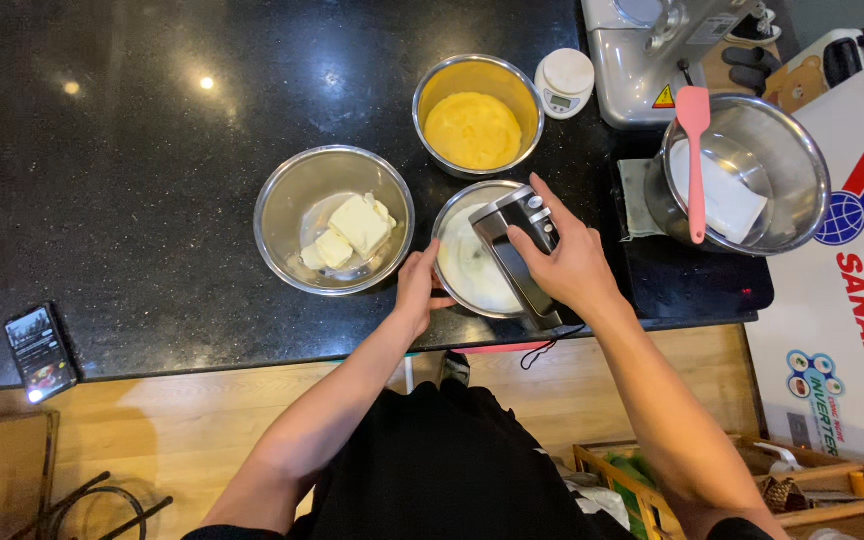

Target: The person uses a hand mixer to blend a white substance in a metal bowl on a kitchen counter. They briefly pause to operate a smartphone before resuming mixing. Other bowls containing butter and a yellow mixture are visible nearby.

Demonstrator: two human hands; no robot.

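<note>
While left hand [418, 290] fingers clasp the bowl [479, 262] rim | right hand [564, 255] fingers closed around hand mixer [522, 250]

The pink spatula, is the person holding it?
No, the pink spatula rests in a steel pot; the right hand grips a hand mixer.

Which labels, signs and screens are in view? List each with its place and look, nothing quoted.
Phone: counter's left front edge, dark rectangle, lit screen.
Kitchen scale: behind the bowls, round, white, small grey display.
Warning sticker: stand mixer's base, yellow triangle.
Printed white box: far right, red lettering, blue-red globe emblem.
</note>
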